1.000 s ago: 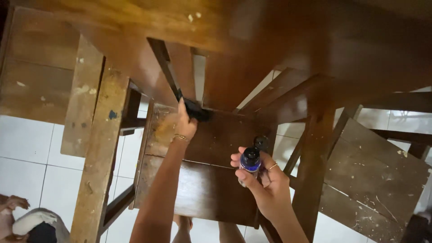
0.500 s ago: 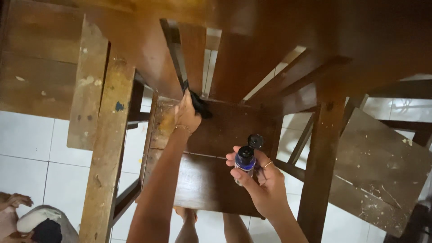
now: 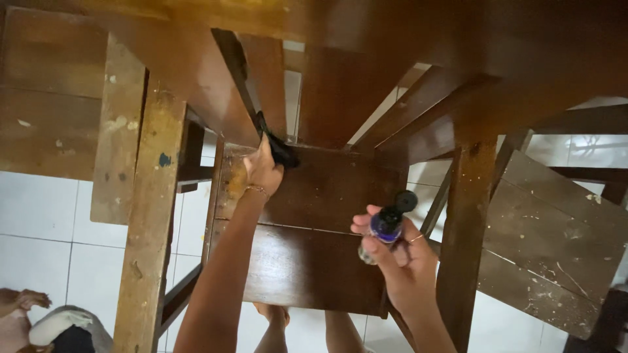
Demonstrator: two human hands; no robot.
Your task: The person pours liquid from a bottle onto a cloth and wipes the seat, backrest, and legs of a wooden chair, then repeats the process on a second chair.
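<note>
Nearest, the right hand (image 3: 402, 261) grips a small bottle (image 3: 383, 225) with its flip cap open, above the dark wooden seat (image 3: 307, 261). Farther along that seat, the left hand (image 3: 263, 171) presses a black cloth (image 3: 278, 149) against a slat (image 3: 239, 78). Beyond the seat, crossed wooden legs (image 3: 468, 216) crowd the white tiled floor (image 3: 39, 216).

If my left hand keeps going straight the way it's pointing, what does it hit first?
Probably the chair's back slat: the left hand already presses a dark cloth at its base. Depth is hard to judge.
</note>
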